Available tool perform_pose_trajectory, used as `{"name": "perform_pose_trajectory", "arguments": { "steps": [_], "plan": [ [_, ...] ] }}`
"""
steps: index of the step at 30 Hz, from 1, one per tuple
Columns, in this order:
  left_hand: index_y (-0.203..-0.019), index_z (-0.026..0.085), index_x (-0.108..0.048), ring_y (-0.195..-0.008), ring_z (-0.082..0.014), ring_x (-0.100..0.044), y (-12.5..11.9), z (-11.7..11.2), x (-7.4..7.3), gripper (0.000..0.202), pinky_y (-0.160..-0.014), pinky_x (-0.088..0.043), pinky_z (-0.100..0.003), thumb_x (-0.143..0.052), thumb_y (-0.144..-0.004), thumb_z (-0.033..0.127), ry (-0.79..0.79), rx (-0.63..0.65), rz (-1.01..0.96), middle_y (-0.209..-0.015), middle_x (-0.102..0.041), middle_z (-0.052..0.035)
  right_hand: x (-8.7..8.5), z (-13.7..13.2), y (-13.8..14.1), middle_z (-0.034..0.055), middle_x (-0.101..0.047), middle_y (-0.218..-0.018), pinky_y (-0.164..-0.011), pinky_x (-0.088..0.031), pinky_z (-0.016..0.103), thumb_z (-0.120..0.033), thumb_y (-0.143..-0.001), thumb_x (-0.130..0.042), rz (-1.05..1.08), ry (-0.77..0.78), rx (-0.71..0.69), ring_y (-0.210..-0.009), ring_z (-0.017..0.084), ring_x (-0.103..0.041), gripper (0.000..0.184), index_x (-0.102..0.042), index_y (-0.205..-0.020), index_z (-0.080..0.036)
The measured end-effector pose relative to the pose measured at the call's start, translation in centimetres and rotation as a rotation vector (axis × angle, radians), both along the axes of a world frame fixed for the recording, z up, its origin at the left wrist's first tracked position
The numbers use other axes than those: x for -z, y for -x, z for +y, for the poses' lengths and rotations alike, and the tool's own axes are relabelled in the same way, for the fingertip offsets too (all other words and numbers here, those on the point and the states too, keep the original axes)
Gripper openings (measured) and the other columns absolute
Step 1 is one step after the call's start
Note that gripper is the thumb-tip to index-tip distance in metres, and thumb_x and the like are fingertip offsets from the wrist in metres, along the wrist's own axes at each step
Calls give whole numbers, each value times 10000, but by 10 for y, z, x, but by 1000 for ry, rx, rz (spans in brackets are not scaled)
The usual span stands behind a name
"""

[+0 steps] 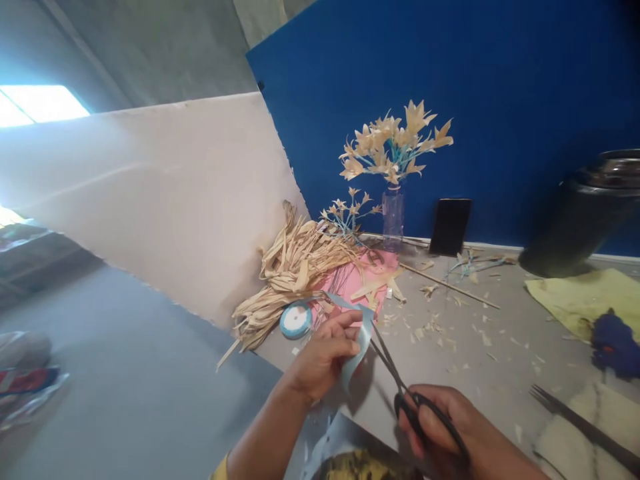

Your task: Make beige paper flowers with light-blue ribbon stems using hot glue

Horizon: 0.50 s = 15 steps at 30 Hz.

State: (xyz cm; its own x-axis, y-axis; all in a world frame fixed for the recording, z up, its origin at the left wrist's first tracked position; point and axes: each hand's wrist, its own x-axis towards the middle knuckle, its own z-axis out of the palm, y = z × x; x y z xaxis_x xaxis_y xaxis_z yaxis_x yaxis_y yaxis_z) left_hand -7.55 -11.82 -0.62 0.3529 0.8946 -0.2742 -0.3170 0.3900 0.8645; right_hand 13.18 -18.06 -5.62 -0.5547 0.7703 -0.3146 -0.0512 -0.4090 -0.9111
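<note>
My left hand (327,353) pinches a light blue ribbon (356,363) between thumb and fingers. One end of the ribbon hangs down below the hand; the other stretches back toward the ribbon spool (295,320) beside the dried husks. In my right hand (445,417) is a pair of black-handled scissors (395,373), my fingers through the loops. The scissor blades are parted, their tips at the ribbon just right of my left fingers. Whether they touch the ribbon I cannot tell.
Behind lie a bundle of dried husk strips (300,260) and a pink sheet (345,283). Husk flowers stand in a clear bottle (393,217) near a phone (451,227). A dark flask (575,213), a yellow cloth (570,297), a thin stick (450,285) and scraps lie rightward.
</note>
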Motion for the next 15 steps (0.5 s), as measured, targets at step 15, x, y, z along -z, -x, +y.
{"name": "perform_pose_trajectory", "arguments": {
  "steps": [15],
  "plan": [
    [-773,88,-718,-446,-91,-482,16,9,-8,625,-430,-337,-203,-610,-770,704,26,-14,83,-564,-588,-35,-5,5,26,-27,-492,-608,-436,-176,151,-610,-724,-773,505,318,222,-481,19,-276,505,-661,-782,-122]
  ]
}}
